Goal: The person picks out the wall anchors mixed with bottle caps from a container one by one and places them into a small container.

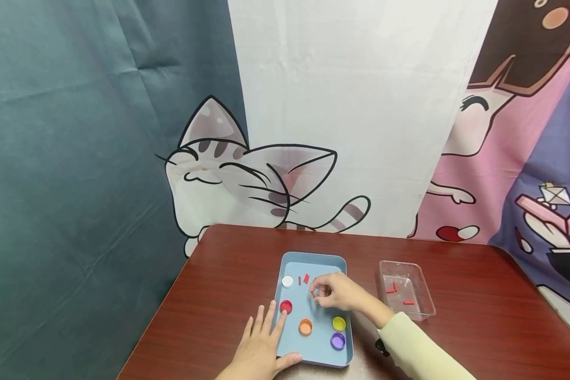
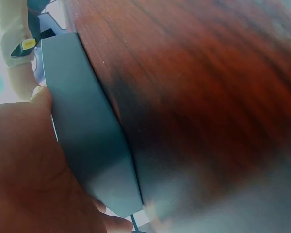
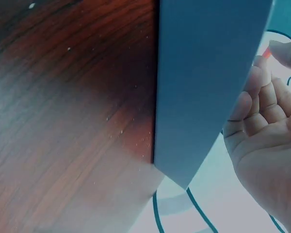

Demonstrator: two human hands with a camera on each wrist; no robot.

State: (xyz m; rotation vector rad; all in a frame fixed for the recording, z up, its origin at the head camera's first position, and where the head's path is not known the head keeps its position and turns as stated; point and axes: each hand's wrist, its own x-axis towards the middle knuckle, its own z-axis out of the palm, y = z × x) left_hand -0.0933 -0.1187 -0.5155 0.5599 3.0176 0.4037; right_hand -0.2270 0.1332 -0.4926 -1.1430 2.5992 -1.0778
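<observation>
My right hand (image 1: 336, 291) is over the blue tray (image 1: 315, 352) and pinches a small red stick (image 3: 266, 52) between thumb and forefinger. Two more red sticks (image 1: 306, 278) lie in the far part of the tray, left of that hand. With fingers spread, my left hand (image 1: 261, 343) rests at the tray's left edge, its fingertips near a red cap (image 1: 286, 306). Inside the tray are also a white cap (image 1: 287, 281), an orange cap (image 1: 305, 327), a yellow cap (image 1: 339, 323) and a purple cap (image 1: 338, 341).
A clear plastic box (image 1: 420, 285) with a few red sticks (image 1: 408, 302) inside stands right of the tray, beside my right forearm. Both containers sit on a brown wooden table (image 1: 209, 295). Behind the table hangs a printed cartoon curtain (image 1: 361, 105).
</observation>
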